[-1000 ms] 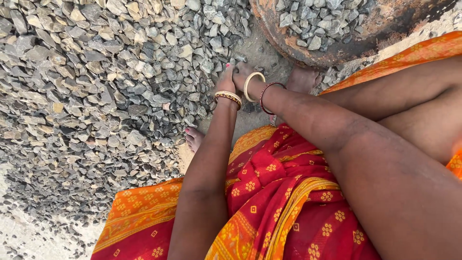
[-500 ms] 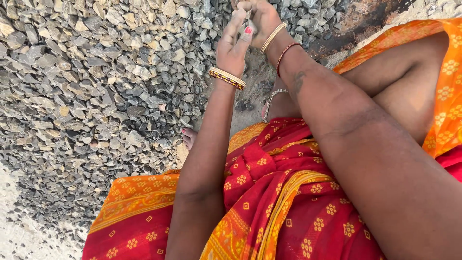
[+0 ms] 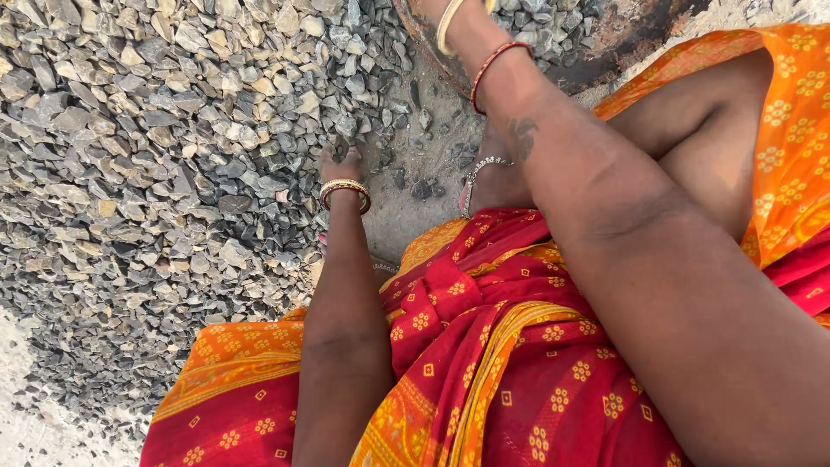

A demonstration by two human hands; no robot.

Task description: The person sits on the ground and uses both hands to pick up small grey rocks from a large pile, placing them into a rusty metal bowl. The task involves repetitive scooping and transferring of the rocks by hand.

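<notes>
My left hand (image 3: 340, 164), with gold bangles on its wrist, rests fingers-down on the edge of a wide pile of grey crushed stones (image 3: 156, 138). Its fingers are curled into the stones and hidden, so I cannot see whether they grip any. My right forearm (image 3: 553, 156) stretches up over a dark round metal pan (image 3: 622, 60) that holds more grey stones (image 3: 553, 26). The right hand itself is cut off by the top edge; only its wrist with a yellow and a red bangle shows.
I sit low in red and orange patterned cloth (image 3: 484, 363) that covers my legs. A bare foot with a silver anklet (image 3: 480, 169) rests on the dirt patch (image 3: 415, 207) between pile and pan. Pale ground (image 3: 35, 432) lies at the lower left.
Half a second ago both hands were together up by the pan. The left hand has since dropped back to the stone pile, and the right hand has moved up out of view.
</notes>
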